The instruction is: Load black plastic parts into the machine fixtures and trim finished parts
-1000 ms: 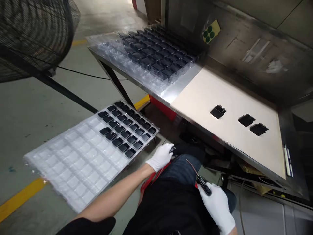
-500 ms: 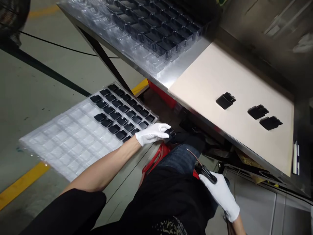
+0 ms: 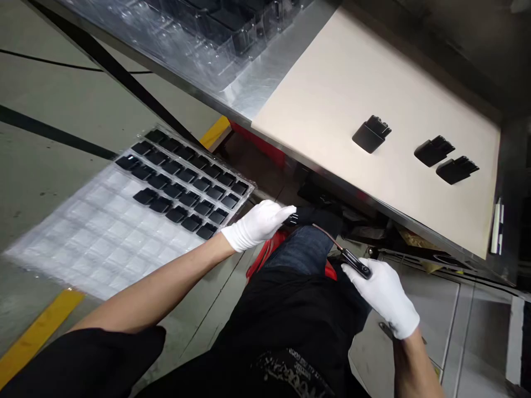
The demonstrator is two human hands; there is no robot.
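My left hand (image 3: pixel 258 224), in a white glove, is closed round a small black part (image 3: pixel 292 219) with metal pins, mostly hidden by the fingers. My right hand (image 3: pixel 384 290), also gloved, grips a black-handled tool (image 3: pixel 355 263) whose thin, bent copper-coloured tip points toward the left hand. Beside my left wrist lies a clear plastic tray (image 3: pixel 95 237), with several black parts in the rows nearer the table. On the beige board (image 3: pixel 323 105) sit three black parts, one (image 3: pixel 369 134) apart from a close pair (image 3: pixel 435 151).
The metal table (image 3: pixel 249 88) slants across the top, bearing stacked clear trays (image 3: pixel 232 33) of black parts. A red stool (image 3: pixel 265 254) shows beside my legs. Under the table are a red object and metal bars. Thin white items (image 3: pixel 497 226) lie right of the board.
The view has shifted, so the table and tray sit farther left and the board higher. My left hand has turned, its fingers now covering more of the black part.
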